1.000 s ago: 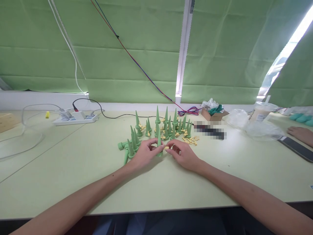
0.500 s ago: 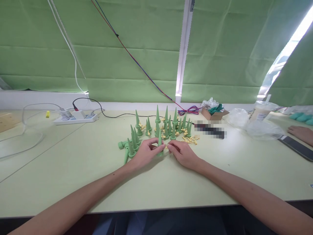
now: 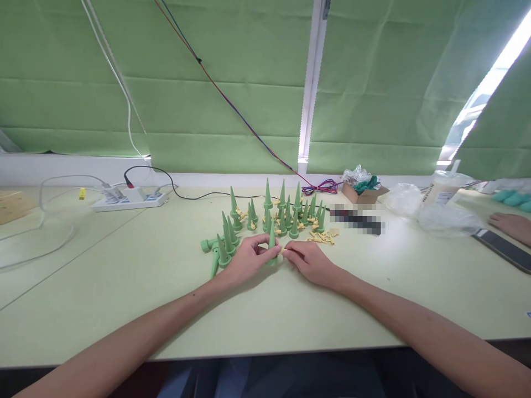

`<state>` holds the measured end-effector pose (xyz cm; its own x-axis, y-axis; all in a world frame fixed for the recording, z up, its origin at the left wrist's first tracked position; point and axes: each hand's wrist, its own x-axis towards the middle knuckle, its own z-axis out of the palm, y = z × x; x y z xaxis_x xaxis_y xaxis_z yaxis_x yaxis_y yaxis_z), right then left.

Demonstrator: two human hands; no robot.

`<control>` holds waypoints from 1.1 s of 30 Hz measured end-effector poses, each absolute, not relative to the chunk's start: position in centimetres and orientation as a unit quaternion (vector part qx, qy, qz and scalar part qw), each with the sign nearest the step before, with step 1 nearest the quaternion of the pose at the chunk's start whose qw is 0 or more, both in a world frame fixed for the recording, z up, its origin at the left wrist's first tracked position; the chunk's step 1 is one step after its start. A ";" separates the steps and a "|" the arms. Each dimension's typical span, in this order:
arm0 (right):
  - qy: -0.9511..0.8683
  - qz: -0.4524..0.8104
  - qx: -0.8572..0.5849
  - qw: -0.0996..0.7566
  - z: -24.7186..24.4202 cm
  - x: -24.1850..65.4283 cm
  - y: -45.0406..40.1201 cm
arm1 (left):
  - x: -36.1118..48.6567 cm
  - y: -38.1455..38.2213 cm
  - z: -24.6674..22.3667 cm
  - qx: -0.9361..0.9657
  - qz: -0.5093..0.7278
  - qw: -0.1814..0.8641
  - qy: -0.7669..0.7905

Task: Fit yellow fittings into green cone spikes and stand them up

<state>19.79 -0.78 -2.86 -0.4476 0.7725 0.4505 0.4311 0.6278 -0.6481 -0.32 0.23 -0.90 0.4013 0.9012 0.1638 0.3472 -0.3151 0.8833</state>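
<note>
Fingers (image 3: 260,239) of the left hand (image 3: 249,255), clamped about a green cone (image 3: 272,236): thumb on the near side, forefinger curled behind, tip of the cone upward. From my remote station I take this green cone as landmark. It is nearly upright; whether its base rests on the table (image 3: 265,315) I cannot tell. Fingers of the right hand (image 3: 309,262), just right of the green cone: thumb and forefinger pinched on a small yellow piece (image 3: 282,251) at the cone's lower flank. I cannot resolve whether piece and cone touch. I judge the low left grip to act as a brace, leaving the right flank open to the other hand; the fingertip pinch suits so small a part.

Beyond the green cone: a cluster of standing cones (image 3: 294,225), several with yellow bits near their bases, set broad end down, presumably because they balance best so. Beyond it and to the right: loose yellow pieces (image 3: 321,238), heaped, I suppose, for easy reach by the right hand. Left of it: a smaller group of cones (image 3: 223,254), with a lying cone (image 3: 214,262) alongside. Farther right and beyond: a cardboard box (image 3: 368,199). Well apart, far to its right: a phone (image 3: 504,250) and another person's hand (image 3: 511,224).
</note>
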 end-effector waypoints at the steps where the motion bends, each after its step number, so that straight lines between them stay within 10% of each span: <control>1: -0.820 0.235 -0.367 0.371 -2.9 19.8 -0.8 | -0.3 0.2 -0.9 0.734 0.344 0.403 0.425; 33: -0.820 0.225 -0.385 0.359 -2.6 19.7 -1.2 | -0.1 0.1 -0.7 0.733 0.355 0.399 0.421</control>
<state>19.75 -1.24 -2.55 -0.4463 0.7931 0.4146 0.4697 0.6019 -0.6458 -0.11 0.06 -0.73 0.3932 0.9009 0.1837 0.3347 -0.3264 0.8840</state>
